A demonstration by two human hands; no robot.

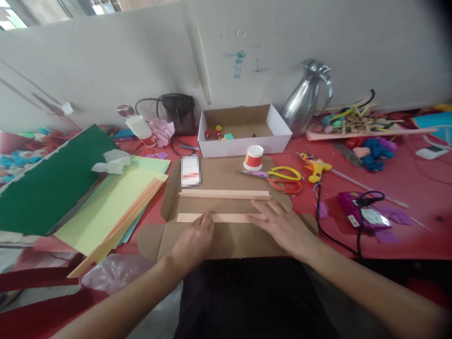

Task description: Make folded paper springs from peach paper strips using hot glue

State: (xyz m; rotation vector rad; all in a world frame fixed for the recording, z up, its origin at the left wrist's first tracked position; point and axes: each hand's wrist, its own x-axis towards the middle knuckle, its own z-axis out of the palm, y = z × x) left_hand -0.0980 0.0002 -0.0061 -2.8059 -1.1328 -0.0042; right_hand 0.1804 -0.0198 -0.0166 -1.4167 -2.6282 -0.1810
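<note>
Pretty soft, even light, blown-out patch top left, glare on the jug [302, 101], edges kinda warped, bit blurry.

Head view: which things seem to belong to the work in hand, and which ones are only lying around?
Seem to belong:
pale strip, touched by left hand and right hand
similar strip beyond it
flattened cardboard beneath
perhaps scissors and yellow glue gun, both untouched

Seem only lying around:
metal jug
dark bag
green board

strips [225, 194] on cardboard [219, 240] | cup [253, 161] behind strips | box [243, 147] behind cup | sheets [102, 207] left of cardboard | glue gun [318, 170] right
</note>
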